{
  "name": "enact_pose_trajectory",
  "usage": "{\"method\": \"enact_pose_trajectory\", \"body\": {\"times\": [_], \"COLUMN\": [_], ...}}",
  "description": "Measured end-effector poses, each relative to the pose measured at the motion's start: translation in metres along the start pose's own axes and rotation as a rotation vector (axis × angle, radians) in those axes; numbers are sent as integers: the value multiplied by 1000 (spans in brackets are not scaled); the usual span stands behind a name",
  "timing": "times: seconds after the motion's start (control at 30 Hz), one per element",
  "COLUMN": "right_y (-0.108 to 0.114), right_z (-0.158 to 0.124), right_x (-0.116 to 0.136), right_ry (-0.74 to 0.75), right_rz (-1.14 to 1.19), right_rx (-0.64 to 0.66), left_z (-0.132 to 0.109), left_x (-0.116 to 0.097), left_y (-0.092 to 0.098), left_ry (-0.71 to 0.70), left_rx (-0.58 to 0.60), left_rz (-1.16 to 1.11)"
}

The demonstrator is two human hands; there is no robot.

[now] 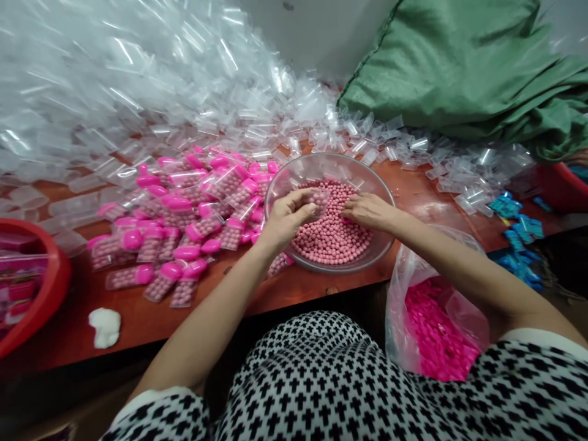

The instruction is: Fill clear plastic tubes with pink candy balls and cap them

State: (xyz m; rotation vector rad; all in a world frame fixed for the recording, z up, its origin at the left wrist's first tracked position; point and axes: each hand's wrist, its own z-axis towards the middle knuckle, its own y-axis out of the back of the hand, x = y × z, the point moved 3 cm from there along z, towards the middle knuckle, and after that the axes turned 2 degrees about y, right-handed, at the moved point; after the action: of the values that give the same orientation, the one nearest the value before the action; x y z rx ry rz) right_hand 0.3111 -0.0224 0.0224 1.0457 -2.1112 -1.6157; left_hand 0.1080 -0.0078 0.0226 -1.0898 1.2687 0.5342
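Observation:
My left hand [294, 211] is closed around a small clear plastic container [319, 199] with pink balls inside, held over the left part of a clear round bowl [331, 160]. Loose pink balls [333, 245] cover the bottom of the bowl. At the bowl's right side my right hand [370, 211] reaches in, its fingers curled together just over the balls. A speck of bright pink shows at its fingertips, too small to name. Left of the bowl lies a heap of filled containers with bright pink caps [177, 203].
Empty clear containers [138, 79] pile high behind and to the left. A green sack [450, 73] rests at the back right. A plastic bag of pink caps [436, 331] hangs by the table's front edge. Blue pieces [523, 229] lie far right, a red basin [57, 269] left.

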Motion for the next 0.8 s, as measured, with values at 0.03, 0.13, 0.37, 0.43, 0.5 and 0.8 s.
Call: {"method": "enact_pose_trajectory", "body": {"times": [0.03, 0.13, 0.37, 0.43, 0.5, 0.8], "right_y": [-2, -6, 19, 36, 52, 64], "right_z": [0, -2, -18, -23, -23, -16], "right_x": [0, -5, -16, -12, -3, 23], "right_ry": [-17, -78, -266, -208, -135, 52], "right_rz": [-8, 35, 904, 1144, 1163, 624], "right_rx": [7, -6, -567, -745, -789, -743], "left_z": [0, -1, -2, -3, -3, -16], "left_x": [0, -1, 1, 2, 3, 1], "left_y": [0, 0, -2, -3, -5, -3], "left_ry": [19, 54, -19, -48, -81, -337], "left_rx": [5, 9, 22, 46, 66, -61], "left_rz": [-22, -48, 23, 78, 151, 570]}}
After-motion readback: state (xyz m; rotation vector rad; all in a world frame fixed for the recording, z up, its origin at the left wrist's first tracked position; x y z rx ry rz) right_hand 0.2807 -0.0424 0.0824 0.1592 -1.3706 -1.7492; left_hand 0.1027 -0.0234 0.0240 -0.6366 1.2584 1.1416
